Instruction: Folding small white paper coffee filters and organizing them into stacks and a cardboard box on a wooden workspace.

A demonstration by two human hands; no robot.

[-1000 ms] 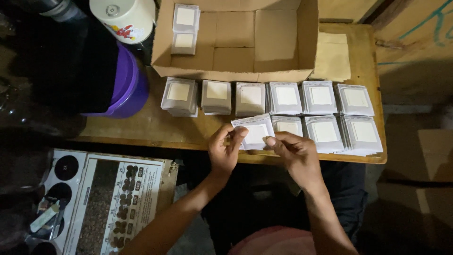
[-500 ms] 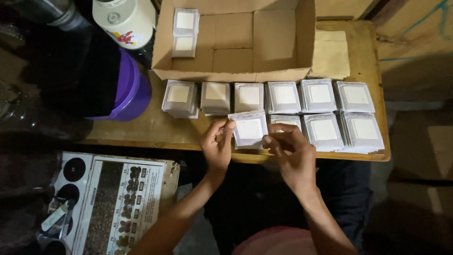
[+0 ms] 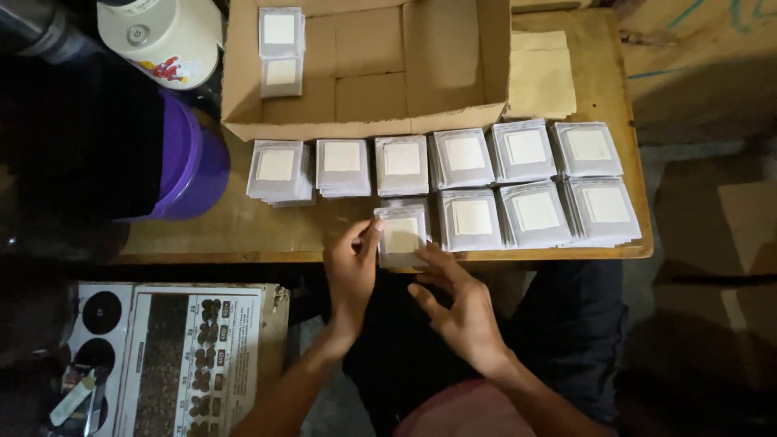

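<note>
A wooden counter [image 3: 243, 231] carries an open cardboard box [image 3: 453, 121] along its far side. Just in front of the box runs a row of six stacks of white sachets [image 3: 402, 164], and nearer the front edge a second row of four (the leftmost [image 3: 402, 233] sits at the very edge). Right of the box lie tan paper sheets [image 3: 541, 74]; left of it, a purple tub [image 3: 193, 162].

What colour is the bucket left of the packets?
Purple bucket, seen in the head view.
</note>
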